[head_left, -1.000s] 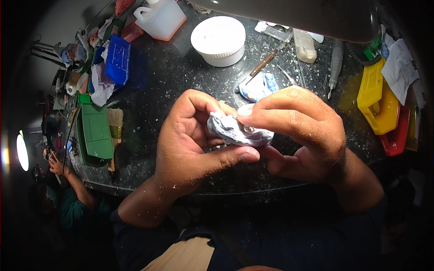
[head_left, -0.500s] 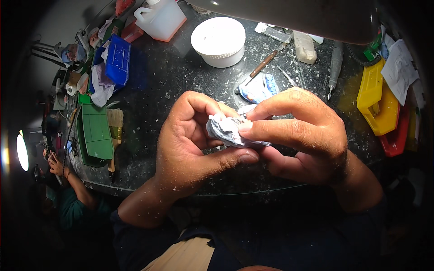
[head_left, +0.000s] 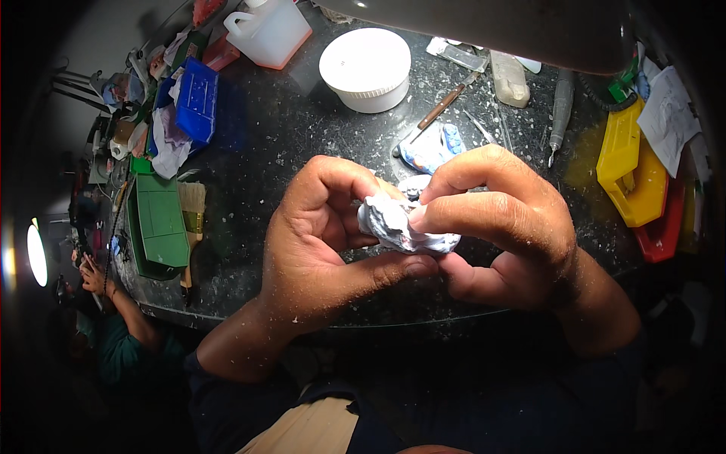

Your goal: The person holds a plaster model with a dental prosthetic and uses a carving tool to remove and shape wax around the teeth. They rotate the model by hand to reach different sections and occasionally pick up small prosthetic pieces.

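Observation:
A lumpy white-grey piece (head_left: 393,225), like plaster or putty with an uneven edge, is held between both hands above the bench. My left hand (head_left: 306,234) grips it from the left, thumb along the near side and fingers curled behind. From the right, my right hand (head_left: 514,219) pinches it, index and middle fingertips on its top and thumb low at its near side. Fine pale dust speckles both hands. Just beyond the fingers lies a blue-and-white dental model (head_left: 431,149) with tooth-shaped bumps. The held piece's underside is hidden.
A white lidded tub (head_left: 367,79), a wooden-handled tool (head_left: 442,104) and a grey rotary handpiece (head_left: 562,110) lie farther back. Green (head_left: 159,227) and blue bins (head_left: 198,102) and a brush (head_left: 193,216) stand left, a yellow bin (head_left: 624,166) right. A lamp hood (head_left: 514,26) overhangs. Another person's hand (head_left: 94,276) shows far left.
The white-grey piece has shifted slightly right and tilted, showing more of its top. My right fingers have bent a little; both hands still hold it.

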Available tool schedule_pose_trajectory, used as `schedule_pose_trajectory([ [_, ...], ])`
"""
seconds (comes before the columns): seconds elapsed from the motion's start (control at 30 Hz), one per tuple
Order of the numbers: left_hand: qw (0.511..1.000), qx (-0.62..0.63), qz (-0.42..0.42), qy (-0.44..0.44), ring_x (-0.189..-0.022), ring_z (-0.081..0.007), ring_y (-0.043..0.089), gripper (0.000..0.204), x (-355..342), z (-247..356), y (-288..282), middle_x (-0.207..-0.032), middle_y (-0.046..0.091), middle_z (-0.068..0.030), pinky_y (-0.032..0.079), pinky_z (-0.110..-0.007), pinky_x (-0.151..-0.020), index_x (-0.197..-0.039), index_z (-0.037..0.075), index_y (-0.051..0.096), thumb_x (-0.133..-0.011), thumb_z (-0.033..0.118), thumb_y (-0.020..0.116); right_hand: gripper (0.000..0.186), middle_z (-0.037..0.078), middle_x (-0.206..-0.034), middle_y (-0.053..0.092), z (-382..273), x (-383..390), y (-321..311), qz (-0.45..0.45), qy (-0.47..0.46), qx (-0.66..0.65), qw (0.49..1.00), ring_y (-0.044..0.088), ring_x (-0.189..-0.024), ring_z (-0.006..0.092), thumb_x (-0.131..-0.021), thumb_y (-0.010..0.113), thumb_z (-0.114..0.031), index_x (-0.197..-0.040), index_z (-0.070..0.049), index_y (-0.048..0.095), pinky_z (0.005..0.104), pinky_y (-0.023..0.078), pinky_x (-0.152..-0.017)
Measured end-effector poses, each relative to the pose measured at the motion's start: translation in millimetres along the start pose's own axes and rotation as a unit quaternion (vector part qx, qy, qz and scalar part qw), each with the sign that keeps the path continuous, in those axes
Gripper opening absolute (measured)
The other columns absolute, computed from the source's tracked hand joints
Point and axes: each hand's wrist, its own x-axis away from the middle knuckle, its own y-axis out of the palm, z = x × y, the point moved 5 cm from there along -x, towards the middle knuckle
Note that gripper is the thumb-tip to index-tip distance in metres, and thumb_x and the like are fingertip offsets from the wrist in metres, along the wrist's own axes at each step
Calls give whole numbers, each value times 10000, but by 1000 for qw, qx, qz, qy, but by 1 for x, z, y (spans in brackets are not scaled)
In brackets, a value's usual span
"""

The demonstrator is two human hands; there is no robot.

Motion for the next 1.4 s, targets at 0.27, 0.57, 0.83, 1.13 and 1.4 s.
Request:
schedule_pose_trajectory([
  [0.27,999,26,32,-13,-1136,-180,721,646,0,0,-1,-1185,687,-120,628,-352,-994,-1249,77,496,-803,-21,953,334,141,-1089,728,-1,1,0,6,-21,11,1000,738,-983,294,-836,849,-118,-1156,-69,770,407,605,-840],
  [0.57,1000,17,10,-1,-1168,-189,733,625,1,2,0,-1204,675,-117,635,-374,-1035,-1266,62,493,-827,-60,921,339,142,-1099,735,-1,0,0,11,-20,7,1000,741,-1004,284,-843,861,-138,-1162,-72,768,397,607,-847],
  [0.83,995,71,59,-39,-1145,-196,744,653,2,4,0,-1188,677,-115,642,-376,-1021,-1285,50,485,-815,-87,918,304,162,-1091,728,3,4,-11,66,14,-76,995,726,-1023,246,-875,881,-83,-1050,-49,635,376,566,-935],
  [1.13,997,49,47,-24,-1148,-216,749,675,1,7,1,-1207,669,-130,647,-390,-1025,-1311,45,461,-821,-114,897,531,181,-1082,774,6,2,-12,40,50,-73,995,758,-995,267,-889,918,-300,-1211,78,732,377,586,-901],
  [1.4,999,45,19,4,-1218,-219,720,696,0,3,-1,-1243,658,-129,613,-391,-1070,-1321,57,453,-824,-53,927,542,166,-1099,809,4,1,-8,21,11,1,1000,773,-962,281,-778,967,-229,-1200,46,766,373,587,-882],
])
